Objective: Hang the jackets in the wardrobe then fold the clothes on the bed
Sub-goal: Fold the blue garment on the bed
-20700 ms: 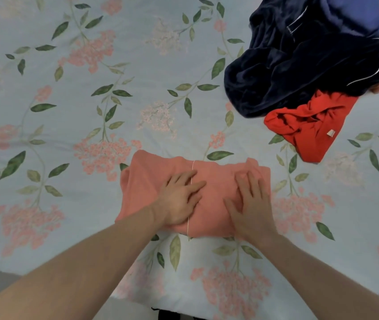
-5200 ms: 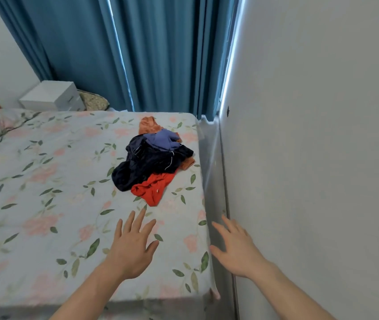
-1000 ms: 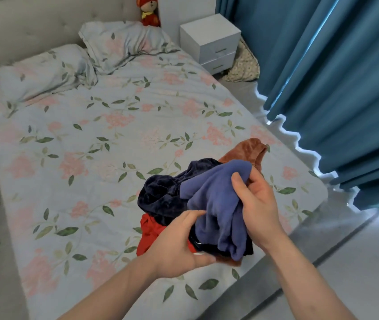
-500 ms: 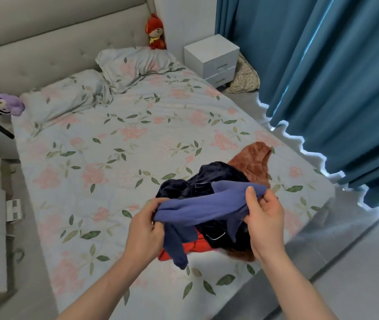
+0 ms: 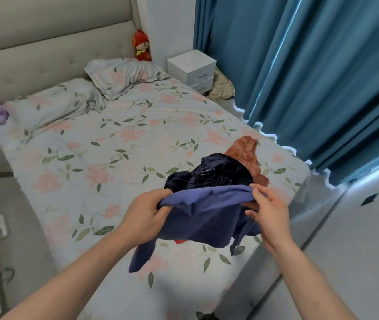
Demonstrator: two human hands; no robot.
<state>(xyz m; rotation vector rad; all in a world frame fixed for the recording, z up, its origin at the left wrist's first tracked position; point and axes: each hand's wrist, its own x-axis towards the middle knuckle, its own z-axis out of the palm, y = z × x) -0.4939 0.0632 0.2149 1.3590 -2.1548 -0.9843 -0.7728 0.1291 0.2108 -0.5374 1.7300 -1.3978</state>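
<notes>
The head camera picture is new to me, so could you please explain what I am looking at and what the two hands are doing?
There is no machine here: a person wears a wide-angle camera on the head, looking forward and down, so both arms reach in from the bottom. The left hand and the right hand each grip the top edge of a blue-purple garment, holding it up above the bed. On the floral bedspread behind it lie a dark navy garment and a rust-brown garment; a bit of red cloth peeks out below. Two pillows sit by the headboard, with a white nightstand and blue curtains beyond.
</notes>
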